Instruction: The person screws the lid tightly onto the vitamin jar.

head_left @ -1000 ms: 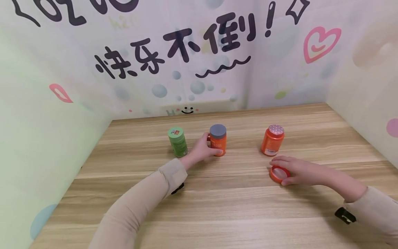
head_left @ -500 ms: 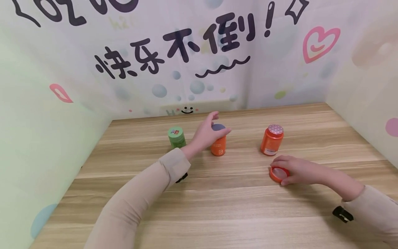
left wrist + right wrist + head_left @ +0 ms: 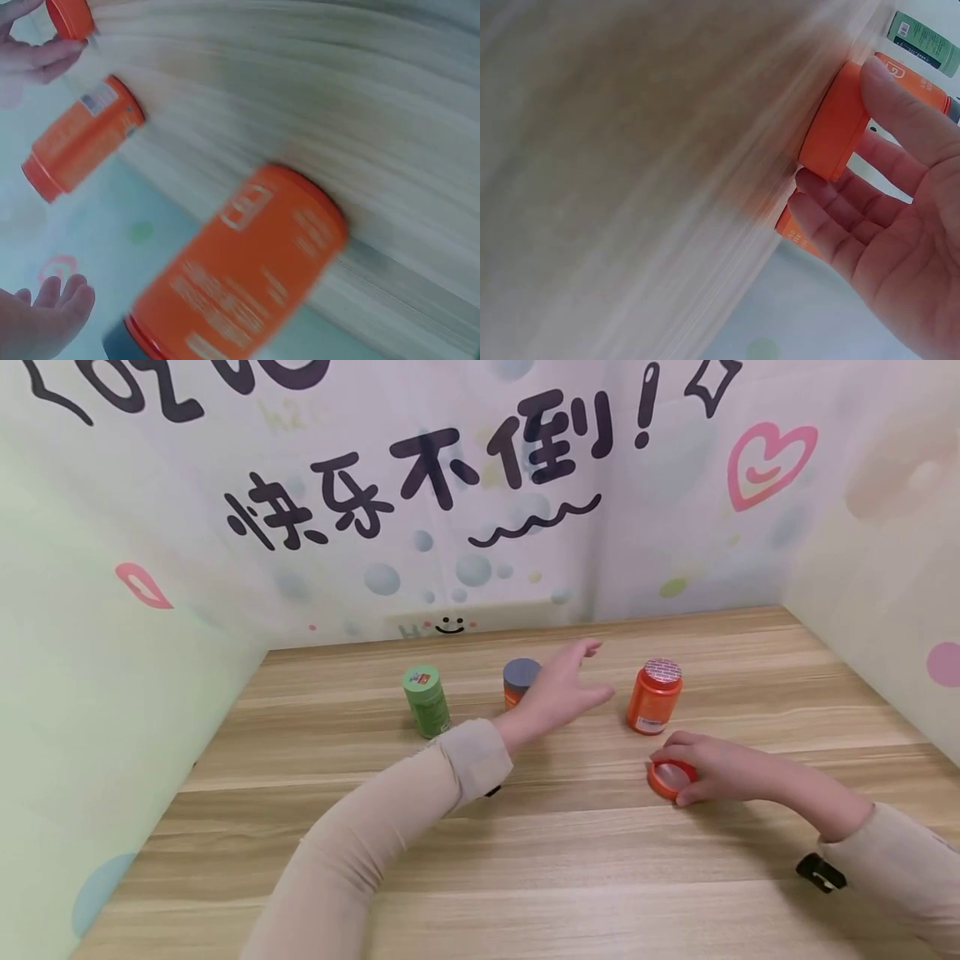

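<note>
My left hand (image 3: 558, 693) hovers with spread fingers between two orange jars, holding nothing; it partly covers the grey-lidded jar (image 3: 521, 674). In the left wrist view that jar (image 3: 244, 266) stands close beside the hand (image 3: 45, 319). To the right is the lidless orange jar (image 3: 655, 699), upright, with a patterned seal on its mouth. My right hand (image 3: 720, 768) grips the orange lid (image 3: 663, 783) by its rim on the table in front of that jar. The right wrist view shows the thumb and fingers around the lid (image 3: 834, 124).
A green jar (image 3: 427, 703) stands upright at the left, beside the grey-lidded jar. The wooden table (image 3: 570, 877) meets a printed cloth wall (image 3: 510, 585) at the back, with further walls at both sides.
My left hand has let go of the grey-lidded jar, risen and moved right toward the lidless jar. The right hand has stayed at the lid.
</note>
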`<state>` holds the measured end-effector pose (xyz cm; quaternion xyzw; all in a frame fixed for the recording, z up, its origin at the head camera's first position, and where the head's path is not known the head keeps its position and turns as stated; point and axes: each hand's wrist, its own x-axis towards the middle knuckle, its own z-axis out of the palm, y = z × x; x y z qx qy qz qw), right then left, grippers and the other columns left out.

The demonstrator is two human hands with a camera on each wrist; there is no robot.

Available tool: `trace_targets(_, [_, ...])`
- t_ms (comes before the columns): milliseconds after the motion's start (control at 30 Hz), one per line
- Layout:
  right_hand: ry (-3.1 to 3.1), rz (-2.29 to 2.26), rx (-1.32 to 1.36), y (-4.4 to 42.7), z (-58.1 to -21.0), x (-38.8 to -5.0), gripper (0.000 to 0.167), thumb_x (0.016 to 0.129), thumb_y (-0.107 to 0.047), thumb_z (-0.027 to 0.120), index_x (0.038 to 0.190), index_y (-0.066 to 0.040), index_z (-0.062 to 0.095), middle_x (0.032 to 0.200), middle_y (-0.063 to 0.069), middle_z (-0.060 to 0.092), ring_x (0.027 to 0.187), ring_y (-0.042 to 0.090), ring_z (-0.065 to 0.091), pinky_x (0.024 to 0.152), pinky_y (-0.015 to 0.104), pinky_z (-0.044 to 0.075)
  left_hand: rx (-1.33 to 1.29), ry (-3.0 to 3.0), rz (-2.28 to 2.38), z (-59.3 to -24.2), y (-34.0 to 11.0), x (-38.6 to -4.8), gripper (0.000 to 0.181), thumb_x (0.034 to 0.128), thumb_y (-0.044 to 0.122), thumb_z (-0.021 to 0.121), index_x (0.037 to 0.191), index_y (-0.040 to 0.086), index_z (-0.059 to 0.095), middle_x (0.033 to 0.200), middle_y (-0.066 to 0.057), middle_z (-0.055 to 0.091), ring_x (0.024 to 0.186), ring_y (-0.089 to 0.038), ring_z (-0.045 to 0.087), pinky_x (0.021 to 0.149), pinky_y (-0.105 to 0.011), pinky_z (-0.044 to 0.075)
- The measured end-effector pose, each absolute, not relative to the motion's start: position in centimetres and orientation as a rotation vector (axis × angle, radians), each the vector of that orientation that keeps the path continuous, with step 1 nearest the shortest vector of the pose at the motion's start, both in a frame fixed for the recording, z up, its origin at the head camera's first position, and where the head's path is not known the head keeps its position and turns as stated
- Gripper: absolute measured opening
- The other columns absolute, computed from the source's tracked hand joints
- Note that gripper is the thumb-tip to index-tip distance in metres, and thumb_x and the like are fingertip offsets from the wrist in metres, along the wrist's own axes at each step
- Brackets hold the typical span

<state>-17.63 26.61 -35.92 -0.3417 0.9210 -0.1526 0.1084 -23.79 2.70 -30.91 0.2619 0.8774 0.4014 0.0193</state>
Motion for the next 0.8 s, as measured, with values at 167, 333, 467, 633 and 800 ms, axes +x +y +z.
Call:
trace_targets(167, [2.702,-0.462,-0.994,26.8,-36.0,-17.6,0.052,0.073,-0.030,0.076,0.114,-0.004,0.059,0.106,0.004,0.055,0.089,0.015,0.052,0.075,0.034,0.049,0.765,2.665,1.245,-31.4,5.2,-23.7,0.063,0.0837,0.027,0.066,0.138,0.016,0.036,0.134,-0.001,0.047,0.119,-0.016,0.048,0.095,-0.026,0.042])
trace_targets(333, [2.697,-0.473,-0.963,26.8,-35.9,-17.6,0.053,0.072,-0.033,0.075,0.115,-0.005,0.060,0.106,0.003,0.055,0.089,0.015,0.052,0.074,0.033,0.049,0.656,2.589,1.302,-32.1,6.9,-24.1,0.063,0.0833,0.028,0.067,0.137,0.017,0.036,0.132,-0.004,0.049,0.115,-0.022,0.052,0.090,-0.028,0.047])
trace_targets(467, [2.704,-0.474,-0.935,26.7,-35.9,-17.6,0.053,0.072,-0.032,0.076,0.115,-0.006,0.060,0.105,0.003,0.056,0.088,0.014,0.052,0.073,0.033,0.049,0.553,2.553,1.324,-33.4,8.2,-24.7,0.065,0.0818,0.030,0.069,0.137,0.018,0.036,0.132,-0.003,0.049,0.116,-0.021,0.050,0.090,-0.029,0.047])
trace_targets(633, [2.718,-0.472,-0.946,26.7,-35.9,-17.5,0.051,0.071,-0.028,0.077,0.114,-0.005,0.061,0.103,0.003,0.056,0.087,0.013,0.052,0.073,0.033,0.049,0.462,2.509,1.357,-34.8,9.7,-25.2,0.069,0.0784,0.034,0.071,0.136,0.018,0.037,0.130,-0.002,0.050,0.116,-0.016,0.049,0.092,-0.029,0.045])
trace_targets(800, [2.735,-0.455,-0.975,26.7,-36.0,-17.6,0.050,0.072,-0.028,0.077,0.113,-0.005,0.061,0.102,0.002,0.056,0.086,0.012,0.052,0.073,0.032,0.048,0.450,2.491,1.397,-35.4,10.5,-25.3,0.071,0.0762,0.033,0.074,0.136,0.019,0.037,0.127,-0.001,0.052,0.113,-0.013,0.051,0.093,-0.028,0.044])
